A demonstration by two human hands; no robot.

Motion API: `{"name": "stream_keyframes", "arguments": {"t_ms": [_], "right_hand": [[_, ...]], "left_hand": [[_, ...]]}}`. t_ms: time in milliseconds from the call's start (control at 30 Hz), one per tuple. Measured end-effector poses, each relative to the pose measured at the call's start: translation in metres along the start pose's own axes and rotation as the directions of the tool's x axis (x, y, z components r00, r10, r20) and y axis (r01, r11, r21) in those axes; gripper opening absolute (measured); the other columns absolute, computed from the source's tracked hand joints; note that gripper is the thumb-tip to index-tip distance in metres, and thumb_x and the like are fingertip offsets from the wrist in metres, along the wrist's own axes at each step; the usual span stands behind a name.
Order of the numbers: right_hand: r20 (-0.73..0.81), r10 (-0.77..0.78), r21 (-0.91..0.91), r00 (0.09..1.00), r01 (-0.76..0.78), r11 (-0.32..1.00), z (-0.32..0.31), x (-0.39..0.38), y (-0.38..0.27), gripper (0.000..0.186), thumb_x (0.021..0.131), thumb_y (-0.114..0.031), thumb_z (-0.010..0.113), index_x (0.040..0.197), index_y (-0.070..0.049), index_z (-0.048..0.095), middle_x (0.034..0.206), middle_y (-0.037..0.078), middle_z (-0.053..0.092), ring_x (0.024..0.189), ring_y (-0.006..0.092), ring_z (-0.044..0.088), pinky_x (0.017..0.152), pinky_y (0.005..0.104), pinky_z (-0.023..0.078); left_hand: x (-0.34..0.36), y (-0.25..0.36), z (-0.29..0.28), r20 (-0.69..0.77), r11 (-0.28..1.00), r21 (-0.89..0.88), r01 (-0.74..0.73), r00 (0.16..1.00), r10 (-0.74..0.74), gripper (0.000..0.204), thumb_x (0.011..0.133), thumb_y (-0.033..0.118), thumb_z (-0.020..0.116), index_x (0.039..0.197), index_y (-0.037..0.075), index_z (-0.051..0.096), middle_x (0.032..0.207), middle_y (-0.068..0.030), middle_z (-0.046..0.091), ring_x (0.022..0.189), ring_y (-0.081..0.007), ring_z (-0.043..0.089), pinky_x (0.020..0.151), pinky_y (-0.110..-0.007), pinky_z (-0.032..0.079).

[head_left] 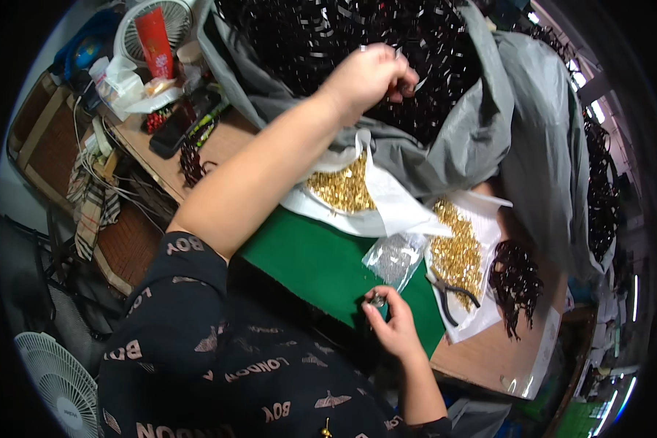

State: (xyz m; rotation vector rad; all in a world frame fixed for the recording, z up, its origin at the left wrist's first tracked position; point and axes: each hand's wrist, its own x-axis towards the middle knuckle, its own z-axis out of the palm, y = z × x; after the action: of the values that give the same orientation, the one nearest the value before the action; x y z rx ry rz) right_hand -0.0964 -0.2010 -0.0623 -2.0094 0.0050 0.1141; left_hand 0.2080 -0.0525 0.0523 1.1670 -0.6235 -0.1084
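Note:
My left hand (369,79) is over the mouth of a large grey sack (463,157) packed with glossy dark strips (292,44). Its fingers are curled together, and what they may hold is too small or hidden to name. Lower down, above the edge of the green mat (292,255), my right hand (396,328) pinches a small shiny metal piece (377,299) between thumb and fingers. Just beyond it lies a clear plastic bag (396,257) of tiny silvery bits. Pliers (447,293) with dark handles rest on white paper beside a heap of small gold pieces (456,252).
Another gold heap (347,186) lies in white wrapping under my left forearm. A bundle of dark strips (515,281) sits at the table's right side. On the left are a phone (171,131), a red tube (153,44) and a fan (128,33). Another fan (57,383) stands lower left.

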Motion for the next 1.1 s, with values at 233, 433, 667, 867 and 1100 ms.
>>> {"name": "stream_keyframes", "arguments": {"t_ms": [233,433,667,867,1100], "right_hand": [[0.09,-0.118,-0.221,0.989,0.135,0.966,0.001,0.067,-0.073,0.011,0.08,-0.008,0.062,0.087,-0.001,0.058,0.078,0.015,0.061,0.072,0.0288,0.062,0.067,0.0355,0.048],[-0.059,-0.208,-0.583,0.976,0.136,0.801,0.034,0.149,-0.044,0.018,0.076,-0.012,0.067,0.084,0.001,0.058,0.08,0.023,0.061,0.078,0.0409,0.06,0.069,0.047,0.048],[0.016,-0.124,-0.495,0.992,0.116,0.861,0.037,0.157,-0.043,0.019,0.072,-0.01,0.071,0.079,0.001,0.057,0.075,0.022,0.061,0.075,0.04,0.06,0.068,0.0457,0.048],[-0.01,-0.042,-0.385,0.999,0.035,0.922,0.027,0.15,-0.043,0.014,0.074,-0.008,0.069,0.079,0.0,0.059,0.074,0.019,0.062,0.072,0.0342,0.061,0.067,0.0388,0.048],[-0.059,-0.304,0.09,0.951,0.308,0.947,-0.003,0.066,-0.072,0.007,0.073,0.003,0.063,0.08,0.0,0.063,0.079,0.009,0.064,0.074,0.0184,0.062,0.069,0.0285,0.049]], "left_hand": [[-0.076,0.072,-0.066,0.243,0.902,0.23,-0.364,0.92,0.309,0.032,0.083,-0.005,0.056,0.116,-0.004,0.054,0.104,-0.0095,0.061,0.098,-0.0134,0.057,0.09,-0.029,0.044],[-0.145,0.097,-0.058,-0.153,0.861,0.47,-0.195,0.942,0.298,0.037,0.096,0.01,0.038,0.13,-0.001,0.046,0.099,-0.0109,0.063,0.076,-0.0108,0.059,0.06,-0.022,0.046],[-0.228,0.101,-0.062,-0.262,0.983,-0.124,-0.136,0.96,0.1,0.038,0.087,-0.002,0.038,0.124,-0.007,0.045,0.108,-0.0256,0.06,0.084,-0.0247,0.067,0.066,-0.025,0.053],[-0.234,0.085,-0.039,-0.067,0.98,-0.158,-0.119,0.992,0.11,0.041,0.085,0.002,0.058,0.122,0.001,0.04,0.1,-0.0178,0.06,0.073,-0.0086,0.057,0.055,-0.016,0.045],[-0.235,0.065,0.004,0.139,0.883,0.364,0.297,0.92,-0.367,0.049,0.08,-0.005,0.063,0.126,-0.003,0.049,0.1,-0.0064,0.06,0.081,-0.0074,0.053,0.069,-0.019,0.042]]}}
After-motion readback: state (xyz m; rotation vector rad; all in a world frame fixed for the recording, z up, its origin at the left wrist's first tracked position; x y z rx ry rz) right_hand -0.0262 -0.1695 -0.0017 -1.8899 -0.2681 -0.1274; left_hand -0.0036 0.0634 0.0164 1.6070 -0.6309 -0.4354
